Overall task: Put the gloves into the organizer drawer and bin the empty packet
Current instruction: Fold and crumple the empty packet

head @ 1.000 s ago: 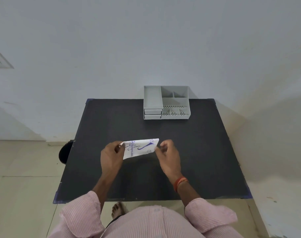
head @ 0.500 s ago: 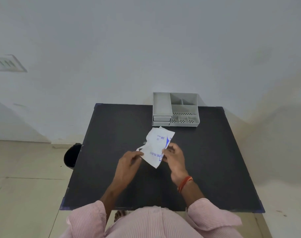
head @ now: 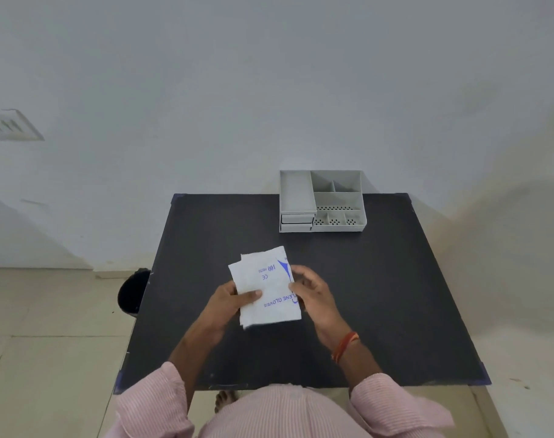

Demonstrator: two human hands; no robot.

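the white glove packet is held flat above the middle of the black table. the left hand pinches its left edge, thumb across the printed face. the right hand curls around its right edge, fingers closed on it. the grey organizer sits well apart at the table's far edge, its drawers pushed in. a black bin stands on the floor, left of the table.

The glove packet has turned from crumpled and tilted to flat and upright, left thumb now across its face.
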